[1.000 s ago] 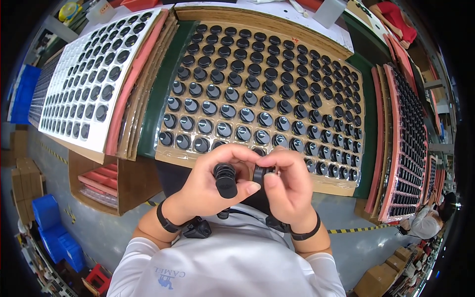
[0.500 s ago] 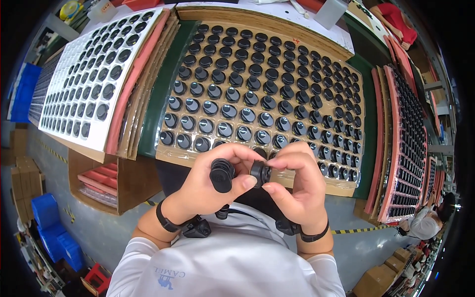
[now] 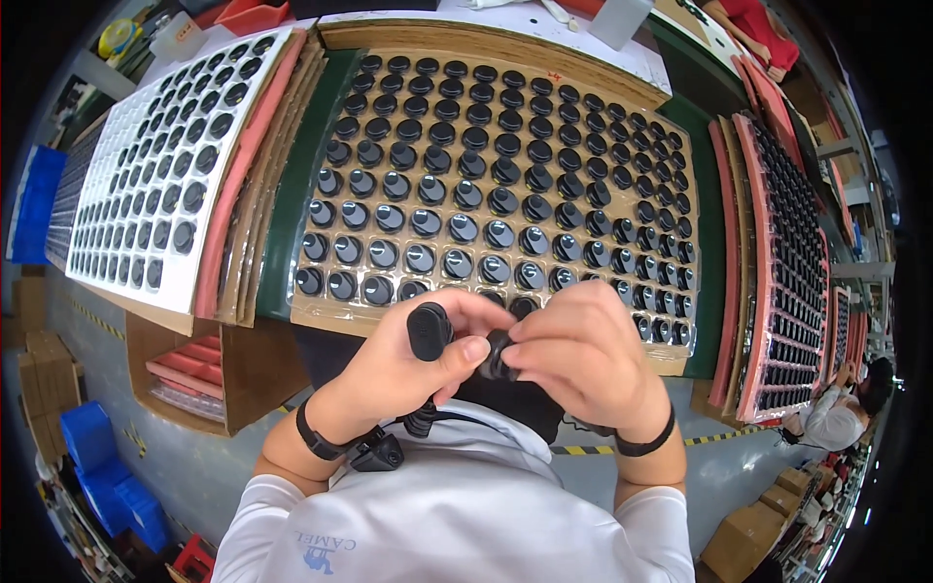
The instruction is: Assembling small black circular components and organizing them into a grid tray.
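Just in front of the near edge of the tray, both my hands meet on a small black round part [image 3: 499,355]. My left hand [image 3: 364,384] pinches its left side between thumb and fingers. A black piece with an oval end [image 3: 428,331] also sits in the left hand, beside the thumb; a black coiled length [image 3: 420,420] shows below that hand. My right hand [image 3: 598,355] closes its fingertips on the right side of the round part, hiding that side. Beyond lies a clear plastic tray [image 3: 609,202] with many black round parts in rows, several with glossy slanted faces.
To the left, a white tray [image 3: 107,146] of black parts tops a stack of pink trays and cardboard. More stacked trays [image 3: 768,282] stand at the right. A wooden ledge [image 3: 486,39] runs behind the tray. People sit at far right [image 3: 834,420] and upper right [image 3: 763,34].
My right fingers have curled closer around the round part, which has turned and come slightly lower. The oval-ended piece has tilted more upright. The whole view has shifted, moving the trays left.
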`<state>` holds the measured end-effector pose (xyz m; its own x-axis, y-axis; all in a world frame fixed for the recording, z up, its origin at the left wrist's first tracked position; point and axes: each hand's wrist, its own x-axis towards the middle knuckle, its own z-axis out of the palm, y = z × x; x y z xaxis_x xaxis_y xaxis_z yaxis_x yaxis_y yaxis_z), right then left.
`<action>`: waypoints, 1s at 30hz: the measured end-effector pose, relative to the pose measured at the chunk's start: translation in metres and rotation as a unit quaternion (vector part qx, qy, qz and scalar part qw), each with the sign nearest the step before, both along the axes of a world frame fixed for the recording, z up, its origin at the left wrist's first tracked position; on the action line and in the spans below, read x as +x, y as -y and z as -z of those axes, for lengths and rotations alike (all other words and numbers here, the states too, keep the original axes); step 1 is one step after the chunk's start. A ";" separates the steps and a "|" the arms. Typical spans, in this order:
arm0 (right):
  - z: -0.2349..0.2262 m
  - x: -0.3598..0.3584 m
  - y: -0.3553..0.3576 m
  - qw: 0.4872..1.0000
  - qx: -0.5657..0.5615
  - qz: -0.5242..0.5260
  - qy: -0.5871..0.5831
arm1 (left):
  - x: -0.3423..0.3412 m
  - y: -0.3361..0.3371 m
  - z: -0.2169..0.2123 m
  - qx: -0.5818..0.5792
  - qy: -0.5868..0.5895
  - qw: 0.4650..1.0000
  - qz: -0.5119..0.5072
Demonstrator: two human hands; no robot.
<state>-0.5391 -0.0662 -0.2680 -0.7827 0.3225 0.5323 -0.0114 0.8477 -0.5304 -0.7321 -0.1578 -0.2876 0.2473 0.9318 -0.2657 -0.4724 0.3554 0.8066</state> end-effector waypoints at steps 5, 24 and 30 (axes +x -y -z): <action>-0.017 0.016 -0.037 0.989 -0.006 0.121 0.080 | 0.005 -0.007 0.004 0.061 -0.095 0.992 -0.056; 0.023 0.044 -0.113 0.885 0.154 0.342 0.276 | 0.007 -0.006 0.013 0.144 -0.156 0.975 -0.066; -0.026 -0.014 -0.023 0.962 -0.229 0.065 0.132 | 0.011 -0.007 0.017 0.169 -0.183 0.965 -0.081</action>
